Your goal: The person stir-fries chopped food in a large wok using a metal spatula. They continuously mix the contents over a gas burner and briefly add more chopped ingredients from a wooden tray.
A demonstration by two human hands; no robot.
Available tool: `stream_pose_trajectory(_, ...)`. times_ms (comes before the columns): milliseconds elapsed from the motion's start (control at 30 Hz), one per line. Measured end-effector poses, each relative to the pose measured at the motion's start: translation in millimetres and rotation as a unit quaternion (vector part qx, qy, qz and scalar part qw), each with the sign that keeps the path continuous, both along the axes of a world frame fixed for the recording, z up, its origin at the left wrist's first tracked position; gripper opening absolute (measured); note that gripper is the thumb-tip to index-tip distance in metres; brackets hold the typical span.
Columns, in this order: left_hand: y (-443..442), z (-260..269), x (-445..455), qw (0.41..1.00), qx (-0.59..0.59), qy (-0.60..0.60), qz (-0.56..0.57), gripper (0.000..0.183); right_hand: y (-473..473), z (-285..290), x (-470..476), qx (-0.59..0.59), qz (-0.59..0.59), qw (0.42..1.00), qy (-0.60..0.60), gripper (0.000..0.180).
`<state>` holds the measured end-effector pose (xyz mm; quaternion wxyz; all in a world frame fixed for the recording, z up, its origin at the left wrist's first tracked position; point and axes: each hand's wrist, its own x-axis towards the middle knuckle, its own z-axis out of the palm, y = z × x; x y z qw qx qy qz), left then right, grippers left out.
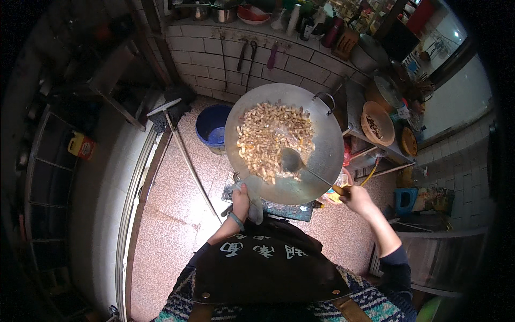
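Observation:
A large metal wok (322,177) lies before me, holding a spread of browned, chopped food pieces (257,129) with some liquid among them. My right hand (357,200) is closed around the wooden handle of a ladle (291,160), whose bowl rests in the food at the wok's near right. At the near left rim, my left hand (240,203) grips a greyish cloth (254,201) at the wok's ring handle; whether the fingers also hold the ring itself I cannot tell. A second ring handle (330,102) is on the far right rim.
A blue bucket (213,124) stands on the floor left of the wok, beside a long-handled floor squeegee (183,149). An orange basin (384,124) with dark food pieces sits on a side table at right. Tools hang on the tiled wall (257,54) beyond.

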<state>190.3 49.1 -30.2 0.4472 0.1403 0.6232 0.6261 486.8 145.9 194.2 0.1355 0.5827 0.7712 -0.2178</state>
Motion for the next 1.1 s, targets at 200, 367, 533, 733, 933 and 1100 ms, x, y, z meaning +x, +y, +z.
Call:
stream_pose_trajectory(200,0,-6,-1,0.999,-0.01,0.041,-0.002,0.035,16,0,31,-0.267,-0.16,0.949,0.057,0.025)
stream_pose_trajectory(367,1,-17,-1,0.999,0.022,-0.025,-0.011,0.038,27,-140,-65,-0.159,-0.209,0.942,0.208,0.022)
stream_pose_trajectory(533,1,-28,-8,0.997,-0.055,-0.052,-0.013,0.04,73,-170,-90,-0.289,-0.403,0.721,0.484,0.011)
stream_pose_trajectory(733,-1,-18,-2,0.996,-0.061,-0.066,-0.009,0.036,72,-97,-11,-0.546,-0.487,0.328,0.598,0.034)
stream_pose_trajectory(933,-2,3,-3,0.991,0.022,-0.13,-0.023,0.032,31,-5,41,-0.3,-0.39,0.787,0.371,0.029)
stream_pose_trajectory(1100,-2,12,-3,0.997,0.009,-0.074,-0.026,0.032,17,21,37,-0.325,-0.143,0.935,0.019,0.029)
